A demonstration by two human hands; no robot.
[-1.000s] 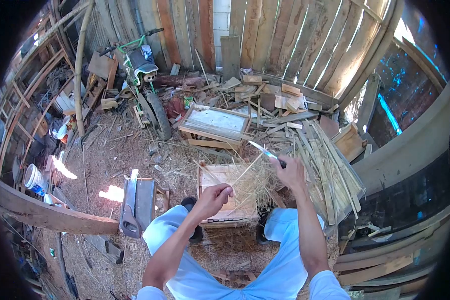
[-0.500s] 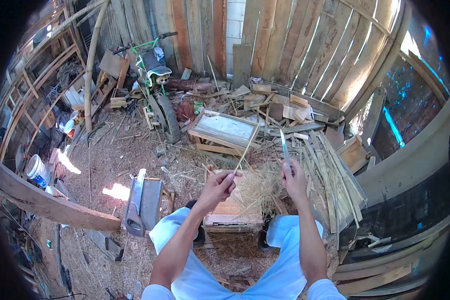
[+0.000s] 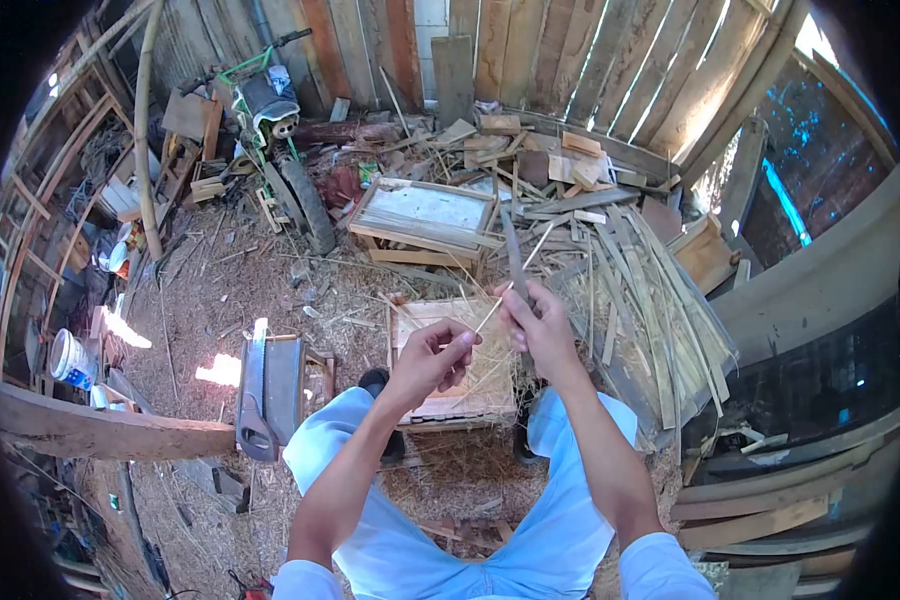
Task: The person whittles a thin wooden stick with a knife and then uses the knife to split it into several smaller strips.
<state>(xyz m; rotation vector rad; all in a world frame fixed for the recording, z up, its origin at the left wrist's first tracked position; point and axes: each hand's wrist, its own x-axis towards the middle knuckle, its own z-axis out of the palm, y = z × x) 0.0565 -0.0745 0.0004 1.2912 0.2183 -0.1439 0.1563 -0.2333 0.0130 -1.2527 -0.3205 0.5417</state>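
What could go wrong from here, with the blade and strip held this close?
The knife in the right hand could slip along the thin strip toward the left hand and cut it. The strip looks slender and may snap. The handsaw, lying near the left knee, might get knocked.

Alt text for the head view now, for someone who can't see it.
A person's left hand pinches a thin wooden strip while the right hand holds a knife above a wooden platform. Nearby: a handsaw, scrap wood, a motorbike.
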